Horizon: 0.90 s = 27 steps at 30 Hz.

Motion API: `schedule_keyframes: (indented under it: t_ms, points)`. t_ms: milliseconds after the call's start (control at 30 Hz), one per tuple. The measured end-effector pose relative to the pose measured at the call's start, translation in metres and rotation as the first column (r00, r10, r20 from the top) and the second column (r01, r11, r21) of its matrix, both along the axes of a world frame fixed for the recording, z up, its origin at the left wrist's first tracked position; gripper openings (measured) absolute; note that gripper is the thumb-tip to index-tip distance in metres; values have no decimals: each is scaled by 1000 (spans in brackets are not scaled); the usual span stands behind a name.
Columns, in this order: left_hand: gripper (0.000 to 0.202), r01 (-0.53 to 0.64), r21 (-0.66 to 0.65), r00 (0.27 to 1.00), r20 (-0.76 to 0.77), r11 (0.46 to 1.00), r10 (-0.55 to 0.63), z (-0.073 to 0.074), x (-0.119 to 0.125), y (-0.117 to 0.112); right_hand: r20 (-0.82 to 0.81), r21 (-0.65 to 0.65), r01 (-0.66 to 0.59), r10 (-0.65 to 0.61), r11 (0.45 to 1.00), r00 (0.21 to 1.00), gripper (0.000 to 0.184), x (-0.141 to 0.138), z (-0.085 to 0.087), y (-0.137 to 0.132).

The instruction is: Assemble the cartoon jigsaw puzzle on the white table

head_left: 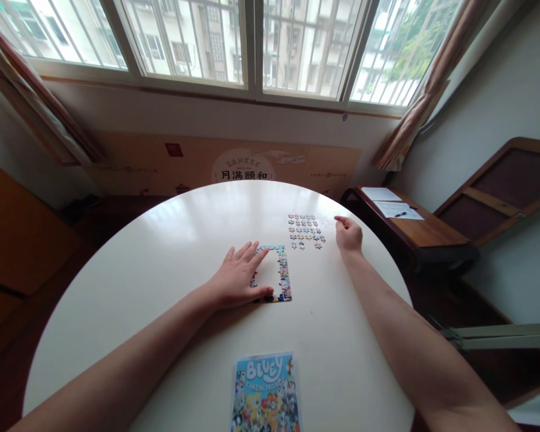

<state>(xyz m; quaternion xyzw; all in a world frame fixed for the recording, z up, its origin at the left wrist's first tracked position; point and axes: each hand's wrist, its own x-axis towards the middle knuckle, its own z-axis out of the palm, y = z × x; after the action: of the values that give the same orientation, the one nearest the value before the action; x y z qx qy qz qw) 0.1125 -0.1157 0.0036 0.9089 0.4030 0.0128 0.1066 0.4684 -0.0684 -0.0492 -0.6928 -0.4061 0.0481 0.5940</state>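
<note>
My left hand point(238, 273) lies spread over the left side of a puzzle border point(284, 276), its fingers stretched out along the top and its thumb by the bottom edge. The border is a joined rectangular frame of colourful pieces around a white middle; its left side is partly hidden under the hand. Loose puzzle pieces point(306, 230) lie in rows at the border's upper right. Just right of those rows is my right hand point(350, 234), fingers curled and the index finger pointing left, with nothing visible in it.
A picture sheet titled "Bluey" point(266, 390) lies near the front of the round white table point(162, 252). To the right stands a wooden side table point(414, 231) with papers point(396, 209) and a pen point(400, 215). Windows and a printed cardboard panel point(333, 159) are beyond the table.
</note>
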Motion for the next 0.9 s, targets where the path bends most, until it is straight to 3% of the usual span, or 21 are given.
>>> schedule_keyframes:
  t_ms: [133,233,400,567,700,800,900]
  points:
    - [87,-35,-12,991,125,999,36,-6,-4,5,50,-26,-1,3,1000,999,42,0,1,0]
    - [73,-117,-4,945,308,993,113,-7,-9,12,98,-57,11,-6,998,995,41,-1,1,1]
    - [56,-275,-17,720,659,961,218,-4,-16,21,185,-71,-4,17,997,983,41,-9,4,-2]
    - [38,-386,-84,490,825,919,281,-3,-19,25,298,-18,-101,102,995,949,41,-19,16,-12]
    - [40,-404,-71,460,846,912,270,-3,-21,24,521,7,-211,177,977,835,34,-33,27,-24]
    - [49,-395,-85,465,840,915,279,-1,-22,23,631,-107,-328,319,939,707,27,-51,30,-33]
    - [50,-399,-141,417,852,906,316,-1,-22,23,670,-241,-440,477,865,570,24,-68,30,-39]
